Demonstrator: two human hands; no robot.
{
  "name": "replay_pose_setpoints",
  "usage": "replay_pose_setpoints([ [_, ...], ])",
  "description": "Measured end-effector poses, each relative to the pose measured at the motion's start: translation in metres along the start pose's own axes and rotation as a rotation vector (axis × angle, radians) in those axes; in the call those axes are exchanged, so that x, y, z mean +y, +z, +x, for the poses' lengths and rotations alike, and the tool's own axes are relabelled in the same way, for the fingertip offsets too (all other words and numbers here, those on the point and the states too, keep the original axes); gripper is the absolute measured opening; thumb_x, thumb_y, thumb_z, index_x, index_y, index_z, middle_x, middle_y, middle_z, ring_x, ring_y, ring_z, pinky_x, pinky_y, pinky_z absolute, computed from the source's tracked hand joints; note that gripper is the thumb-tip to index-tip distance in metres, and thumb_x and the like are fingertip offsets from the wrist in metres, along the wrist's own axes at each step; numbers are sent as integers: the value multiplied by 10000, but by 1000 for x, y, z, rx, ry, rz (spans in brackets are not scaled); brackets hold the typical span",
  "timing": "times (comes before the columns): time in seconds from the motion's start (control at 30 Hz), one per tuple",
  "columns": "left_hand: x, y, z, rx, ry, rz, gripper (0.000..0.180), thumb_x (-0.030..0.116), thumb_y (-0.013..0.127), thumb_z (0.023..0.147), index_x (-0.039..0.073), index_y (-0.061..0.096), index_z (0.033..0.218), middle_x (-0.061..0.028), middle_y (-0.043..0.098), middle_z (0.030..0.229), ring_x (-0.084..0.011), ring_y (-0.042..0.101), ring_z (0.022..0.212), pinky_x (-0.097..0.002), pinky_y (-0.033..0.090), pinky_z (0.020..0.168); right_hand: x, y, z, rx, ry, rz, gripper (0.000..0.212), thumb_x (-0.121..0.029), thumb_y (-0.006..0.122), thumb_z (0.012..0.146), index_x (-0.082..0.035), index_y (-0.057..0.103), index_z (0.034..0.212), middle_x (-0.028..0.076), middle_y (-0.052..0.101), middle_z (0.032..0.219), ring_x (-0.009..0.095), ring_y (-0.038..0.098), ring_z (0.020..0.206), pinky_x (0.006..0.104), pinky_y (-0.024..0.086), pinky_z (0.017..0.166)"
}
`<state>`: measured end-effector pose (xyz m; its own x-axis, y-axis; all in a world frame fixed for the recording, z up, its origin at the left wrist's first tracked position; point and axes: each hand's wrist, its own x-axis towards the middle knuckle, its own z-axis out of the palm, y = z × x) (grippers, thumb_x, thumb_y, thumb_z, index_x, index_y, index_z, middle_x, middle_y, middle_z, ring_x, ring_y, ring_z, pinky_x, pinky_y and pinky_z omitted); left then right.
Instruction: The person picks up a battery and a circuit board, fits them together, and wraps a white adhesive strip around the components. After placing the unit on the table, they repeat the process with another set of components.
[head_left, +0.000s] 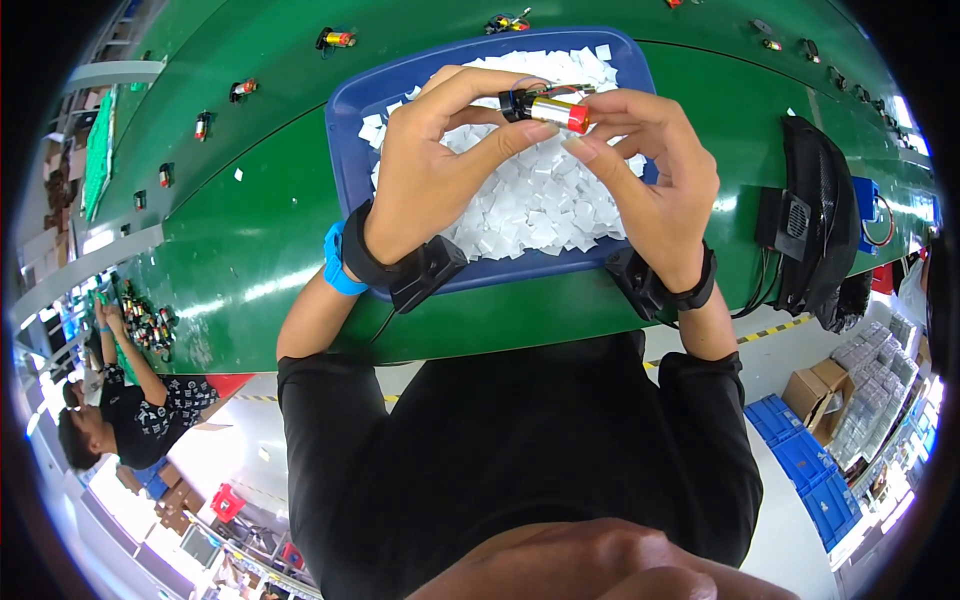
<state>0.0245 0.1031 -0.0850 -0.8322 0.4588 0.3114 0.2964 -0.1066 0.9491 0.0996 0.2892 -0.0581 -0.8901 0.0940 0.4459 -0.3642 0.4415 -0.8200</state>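
Observation:
My left hand (435,160) and my right hand (650,170) are raised together above a blue tray (350,130) on the green conveyor belt (250,250). Between their fingertips they hold a small cylinder (548,108) with a black end, a gold middle, a red tip and thin wires at its black end. The tray is filled with several small white paper squares (540,200). Both wrists wear black bands, and a blue band sits on the left wrist.
More small cylinders (337,39) lie spaced along the belt's far side. A black fan unit with cables (815,220) stands at the right. Another person (120,400) sits at the left by a pile of parts. Blue crates (810,470) and cardboard boxes stand on the floor.

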Motion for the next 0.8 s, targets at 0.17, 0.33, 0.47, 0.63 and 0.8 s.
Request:
replay_pose_setpoints([
  [0.17, 0, 0, -1, 28, 107, 154, 343, 127, 828, 826, 43, 723, 1142, -98, 712, 1010, -187, 686, 918, -285, 570, 794, -4, 1, 1, -12, 124, 60, 267, -51, 776, 876, 39, 668, 1103, 103, 725, 971, 124, 695, 762, 215, 500, 562],
  [0.33, 1, 0, -3, 52, 189, 305, 348, 133, 843, 801, 46, 736, 1120, -100, 710, 980, -195, 685, 856, -289, 559, 750, -2, -2, 1, -114, 318, 178, 235, -96, 711, 945, 61, 673, 1116, 108, 722, 949, 123, 672, 720, 220, 493, 528],
  [0.47, -1, 0, -4, 34, 209, 323, 360, 140, 850, 787, 41, 739, 1114, -101, 709, 975, -199, 685, 832, -290, 552, 731, -2, -4, 0, -122, 387, 272, 232, -107, 674, 976, 64, 683, 1132, 111, 717, 910, 119, 647, 681, 222, 493, 523],
  [0.63, 0, -1, -5, 4, 253, 374, 377, 142, 858, 767, 34, 739, 1109, -100, 707, 973, -204, 684, 823, -294, 549, 715, -3, -4, 1, -143, 380, 309, 222, -99, 657, 987, 62, 696, 1135, 108, 706, 858, 112, 626, 650, 227, 491, 520],
  [0.8, 5, -1, -4, 15, 285, 398, 373, 127, 859, 757, 28, 738, 1096, -102, 710, 961, -208, 682, 817, -299, 550, 705, -1, -4, 1, -151, 385, 340, 217, -91, 659, 985, 65, 696, 1131, 102, 700, 818, 106, 619, 631, 228, 484, 509],
])
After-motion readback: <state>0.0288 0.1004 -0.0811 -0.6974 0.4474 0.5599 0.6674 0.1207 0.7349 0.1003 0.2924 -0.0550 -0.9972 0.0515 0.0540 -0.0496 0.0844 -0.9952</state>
